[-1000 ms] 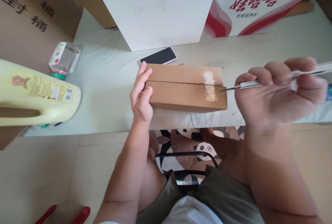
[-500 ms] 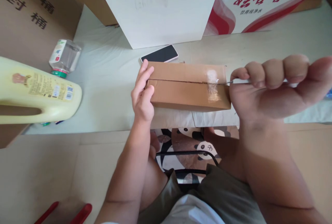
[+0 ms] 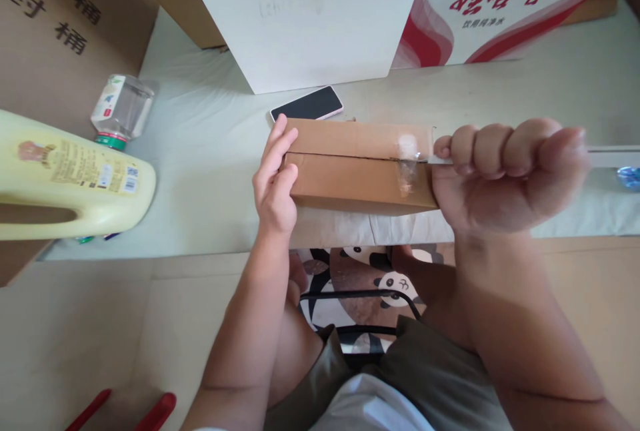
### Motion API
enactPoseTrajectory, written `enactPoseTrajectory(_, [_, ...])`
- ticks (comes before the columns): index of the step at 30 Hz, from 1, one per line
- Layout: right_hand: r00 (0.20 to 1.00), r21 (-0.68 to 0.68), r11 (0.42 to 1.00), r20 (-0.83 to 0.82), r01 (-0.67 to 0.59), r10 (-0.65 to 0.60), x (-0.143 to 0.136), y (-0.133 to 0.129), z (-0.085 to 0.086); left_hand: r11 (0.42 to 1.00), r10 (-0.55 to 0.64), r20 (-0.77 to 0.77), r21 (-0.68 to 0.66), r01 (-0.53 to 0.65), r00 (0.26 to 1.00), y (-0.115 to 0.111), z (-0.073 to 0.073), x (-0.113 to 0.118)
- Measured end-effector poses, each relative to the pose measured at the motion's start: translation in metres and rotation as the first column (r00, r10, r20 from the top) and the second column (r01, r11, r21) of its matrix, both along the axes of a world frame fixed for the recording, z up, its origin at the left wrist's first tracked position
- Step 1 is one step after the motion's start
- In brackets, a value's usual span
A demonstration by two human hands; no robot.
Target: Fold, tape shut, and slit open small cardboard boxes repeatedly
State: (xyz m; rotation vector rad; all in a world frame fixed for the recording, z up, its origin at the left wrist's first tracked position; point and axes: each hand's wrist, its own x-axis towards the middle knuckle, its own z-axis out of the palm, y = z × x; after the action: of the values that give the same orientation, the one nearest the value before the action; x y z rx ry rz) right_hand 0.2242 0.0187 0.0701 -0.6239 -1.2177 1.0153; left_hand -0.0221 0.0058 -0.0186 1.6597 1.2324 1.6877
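Brown and squared-off, the cardboard box [image 3: 350, 178] lies at the frame's centre, its left end gripped by my left hand [image 3: 275, 188]. My right hand [image 3: 505, 181] is clenched around a slim tool [image 3: 613, 157] by the clear tape [image 3: 407, 181]; I'd best keep it shallow along the seam [image 3: 345, 156].

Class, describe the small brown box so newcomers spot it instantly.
Find the table and the big white carton at top middle. Closer to you than the phone, the small brown box sits between the left hand and right hand. Among bigger cartons, it's the small one with shiny tape across its top.
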Motion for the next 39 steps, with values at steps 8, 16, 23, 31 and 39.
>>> enactPoseTrajectory(8, [0.999, -0.015, 0.999, -0.037, 0.029, -0.030, 0.004, 0.002, 0.004, 1.000, -0.009, -0.033, 0.008, 0.009, 0.999, 0.001, -0.001, -0.004])
enactPoseTrajectory(16, [0.996, -0.080, 0.994, -0.040, 0.076, -0.079, 0.005, 0.005, 0.000, 0.999, -0.006, -0.040, -0.037, 0.005, 0.999, 0.000, 0.001, -0.004])
enactPoseTrajectory(23, [0.991, -0.132, 0.983, 0.050, 0.129, -0.124, 0.006, 0.007, -0.004, 0.999, -0.016, -0.003, -0.042, 0.016, 1.000, 0.000, 0.001, -0.004])
enactPoseTrajectory(31, [0.978, -0.208, 0.973, -0.159, 0.102, -0.137, 0.041, 0.016, -0.001, 1.000, 0.009, -0.024, 0.004, -0.009, 1.000, 0.001, 0.000, -0.003])
enactPoseTrajectory(39, [0.742, 0.087, 0.739, 0.001, 0.668, -0.671, 0.055, 0.019, -0.021, 0.985, 0.094, 0.041, 0.139, -0.099, 0.995, 0.005, -0.003, 0.003])
